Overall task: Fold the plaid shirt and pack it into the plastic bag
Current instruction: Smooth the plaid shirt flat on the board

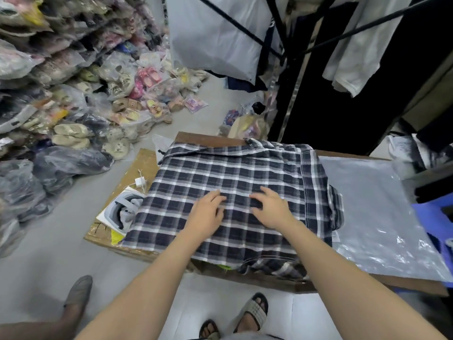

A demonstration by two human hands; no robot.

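At far left we see stacked bagged footwear (81, 99) piled along the floor. Next, a flattened cardboard sheet (137, 168) lies beside the work surface, carrying a white charger (140, 180) and a white-and-grey headset (123, 212); the shirt's left edge overlaps the headset.

We find the plaid shirt (232, 168) spread flat, back side up, on the brown table (210, 138), collar toward the far edge. Its right sleeve is folded in under the body, with a cuff showing at the right edge.

Our left hand (206, 214) rests palm down on the shirt's centre, fingers together and lightly extended, gripping nothing. Our right hand (272, 209) lies just beside it, palm down, fingers slightly curled against the cloth, holding nothing. The two hands are near but not touching.

To the right, the plastic bag (375, 207) lies flat on the table, touching the shirt's right edge. A blue stool (434, 214) stands past the bag. Dark garments (343, 82) hang on a rack behind the table.
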